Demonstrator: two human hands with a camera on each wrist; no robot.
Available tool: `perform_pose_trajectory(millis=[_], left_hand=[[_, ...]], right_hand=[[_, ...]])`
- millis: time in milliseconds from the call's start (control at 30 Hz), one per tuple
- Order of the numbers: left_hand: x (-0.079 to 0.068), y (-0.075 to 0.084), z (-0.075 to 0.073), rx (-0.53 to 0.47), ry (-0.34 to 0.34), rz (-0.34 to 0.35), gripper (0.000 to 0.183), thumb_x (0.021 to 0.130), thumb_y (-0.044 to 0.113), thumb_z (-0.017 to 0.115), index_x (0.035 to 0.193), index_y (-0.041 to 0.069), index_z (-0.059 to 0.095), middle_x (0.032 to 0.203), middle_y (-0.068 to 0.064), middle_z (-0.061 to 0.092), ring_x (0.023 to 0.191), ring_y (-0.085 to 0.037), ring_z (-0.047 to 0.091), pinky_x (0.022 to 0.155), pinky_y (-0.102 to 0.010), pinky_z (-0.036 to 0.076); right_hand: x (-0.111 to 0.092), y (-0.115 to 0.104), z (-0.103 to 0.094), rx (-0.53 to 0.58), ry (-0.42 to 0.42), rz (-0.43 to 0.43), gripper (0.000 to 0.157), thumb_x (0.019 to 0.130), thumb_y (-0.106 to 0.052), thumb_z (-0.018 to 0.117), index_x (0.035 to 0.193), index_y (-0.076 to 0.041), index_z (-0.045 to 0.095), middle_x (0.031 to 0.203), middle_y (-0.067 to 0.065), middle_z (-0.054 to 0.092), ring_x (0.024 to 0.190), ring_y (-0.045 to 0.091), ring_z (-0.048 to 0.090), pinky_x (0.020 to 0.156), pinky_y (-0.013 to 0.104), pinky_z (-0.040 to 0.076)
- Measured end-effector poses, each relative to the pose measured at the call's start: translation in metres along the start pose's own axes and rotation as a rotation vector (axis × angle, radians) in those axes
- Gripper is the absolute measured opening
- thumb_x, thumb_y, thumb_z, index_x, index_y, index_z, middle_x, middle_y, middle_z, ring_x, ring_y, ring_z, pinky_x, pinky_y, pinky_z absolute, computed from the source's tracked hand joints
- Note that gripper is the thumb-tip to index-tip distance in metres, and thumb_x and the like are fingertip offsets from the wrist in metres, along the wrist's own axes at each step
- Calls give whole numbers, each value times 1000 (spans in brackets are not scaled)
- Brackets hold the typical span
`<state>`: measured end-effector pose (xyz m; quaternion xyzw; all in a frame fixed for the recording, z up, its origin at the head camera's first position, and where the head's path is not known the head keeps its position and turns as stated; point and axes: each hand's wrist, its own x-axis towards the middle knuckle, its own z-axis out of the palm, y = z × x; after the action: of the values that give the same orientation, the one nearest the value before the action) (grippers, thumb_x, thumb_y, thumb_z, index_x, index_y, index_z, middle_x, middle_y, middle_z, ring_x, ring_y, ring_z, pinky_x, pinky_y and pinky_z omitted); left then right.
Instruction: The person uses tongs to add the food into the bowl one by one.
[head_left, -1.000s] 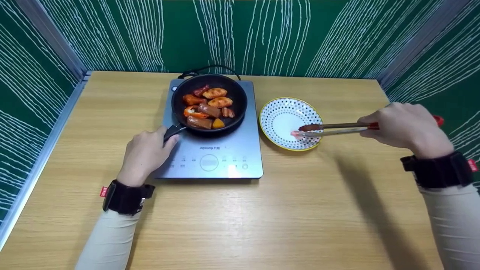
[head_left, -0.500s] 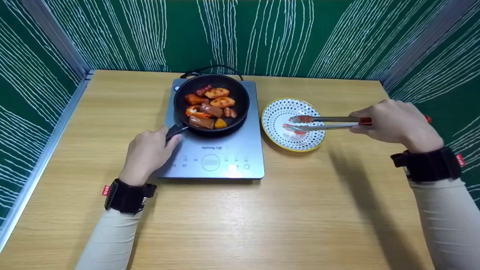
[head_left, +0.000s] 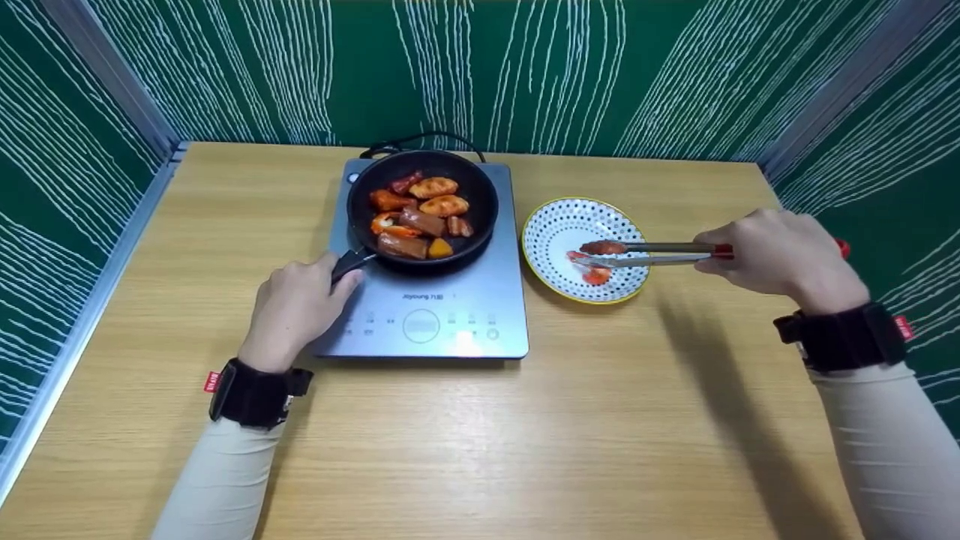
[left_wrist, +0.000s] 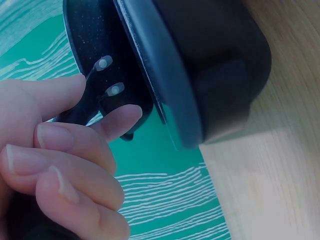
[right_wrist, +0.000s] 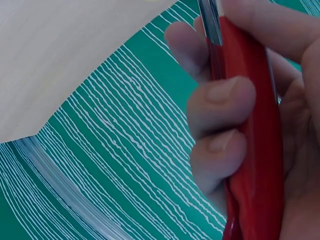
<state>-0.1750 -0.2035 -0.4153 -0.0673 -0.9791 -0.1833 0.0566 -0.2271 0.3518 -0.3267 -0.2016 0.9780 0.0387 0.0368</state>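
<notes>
My left hand point(head_left: 291, 311) grips the black handle point(head_left: 348, 264) of a frying pan point(head_left: 476, 229) on an induction cooktop point(head_left: 420, 289). In the left wrist view, the fingers point(left_wrist: 75, 150) curl by the handle under the dark pan. My right hand point(head_left: 784, 251) holds metal tongs point(head_left: 667, 247) by their red grips point(right_wrist: 252, 130), fingers wrapped round them. Over a dotted, yellow-rimmed plate point(head_left: 541, 225) the tong tips are slightly apart. An orange-red, shrimp-like piece point(head_left: 597, 276) lies on the plate, partly covered by the lower tip.
In the pan lie brown sausage-like pieces point(head_left: 422, 221), wing-like pieces point(head_left: 444, 205), a drumstick-like piece point(head_left: 390, 199) and a yellow chunk point(head_left: 439, 248). A black cable point(head_left: 435, 133) runs behind the cooktop. Green white-streaked panels point(head_left: 517, 75) enclose the wooden table point(head_left: 465, 435).
My right hand has moved left, carrying the tongs farther over the plate; their tips have come closer together since half a second ago. My left hand keeps its grip on the pan handle.
</notes>
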Motion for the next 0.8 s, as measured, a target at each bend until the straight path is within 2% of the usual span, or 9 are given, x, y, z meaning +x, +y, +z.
perform_pose_trajectory(millis=[167, 367, 533, 700, 800], left_hand=[[0, 0, 0, 2, -5, -3, 39, 108, 41, 61, 99, 3, 61, 71, -9, 50, 63, -29, 52, 55, -37, 30], [1, 0, 0, 10, 3, 8, 39, 108, 40, 61, 99, 2, 61, 71, -9, 49, 62, -29, 51, 55, -37, 30], [1, 1, 0, -2, -18, -6, 39, 108, 40, 61, 101, 2, 61, 73, -10, 50, 64, -30, 52, 57, -37, 30], [1, 1, 0, -6, -26, -14, 39, 108, 41, 61, 101, 2, 62, 73, -10, 51, 64, -29, 52, 57, -36, 30], [0, 0, -2, -10, -27, -19, 40, 109, 41, 60, 101, 2, 62, 73, -10, 51, 64, -29, 52, 58, -36, 30]], right_hand=[[0, -4, 5, -28, 41, -2, 17, 92, -25, 84, 108, -20, 80, 64, -2, 55, 59, 21, 46, 49, 36, 34], [-2, -6, 13, -44, 112, -18, 19, 92, -26, 85, 109, -18, 82, 62, -1, 52, 53, 20, 42, 46, 35, 31], [-4, -6, 18, -46, 151, -16, 18, 92, -26, 85, 108, -17, 82, 59, -1, 48, 50, 19, 39, 45, 34, 28], [-3, -13, 11, -20, 185, 3, 20, 95, -29, 82, 112, -18, 83, 58, -1, 47, 50, 19, 39, 44, 33, 28], [0, -25, 0, 3, 239, -14, 15, 97, -30, 80, 108, -19, 82, 59, -2, 49, 49, 17, 40, 43, 32, 28]])
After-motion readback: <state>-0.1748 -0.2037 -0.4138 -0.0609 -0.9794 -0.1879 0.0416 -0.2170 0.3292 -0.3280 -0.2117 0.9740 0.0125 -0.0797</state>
